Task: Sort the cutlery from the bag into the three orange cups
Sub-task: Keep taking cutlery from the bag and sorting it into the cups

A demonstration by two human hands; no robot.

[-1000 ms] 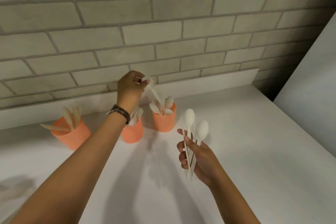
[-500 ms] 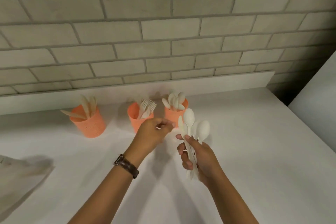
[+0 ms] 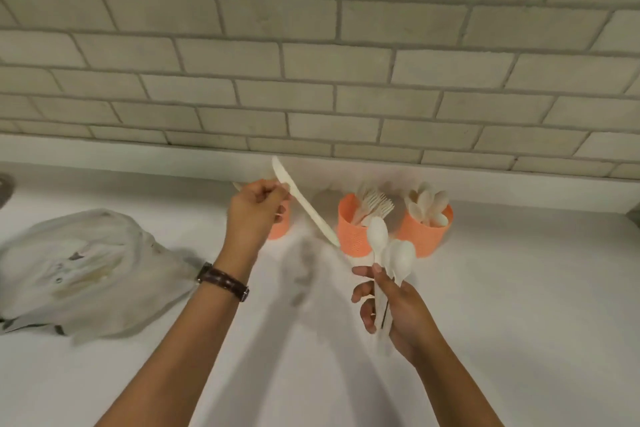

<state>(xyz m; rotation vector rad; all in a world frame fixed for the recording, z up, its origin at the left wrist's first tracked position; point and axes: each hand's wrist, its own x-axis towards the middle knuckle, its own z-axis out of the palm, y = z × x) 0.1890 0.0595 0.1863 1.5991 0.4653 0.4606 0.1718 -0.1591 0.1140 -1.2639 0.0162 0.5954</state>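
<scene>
Knife (image 3: 311, 215) now pinched in left hand (image 3: 254, 210), right hand (image 3: 391, 305) still gripping spoons (image 3: 401, 258)

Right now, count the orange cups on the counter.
3. One orange perforated cup of forks, centre; orange cup of spoons, right of it; third orange cup, mostly hidden behind the left hand.

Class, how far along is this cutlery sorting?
Done: white plastic forks stand in the middle orange cup, white spoons in the right orange cup. In hand: left hand pinches a white plastic knife by the half-hidden left orange cup; right hand grips a bunch of white spoons. Left: placing those; the crumpled pale bag's contents are hidden.
</scene>
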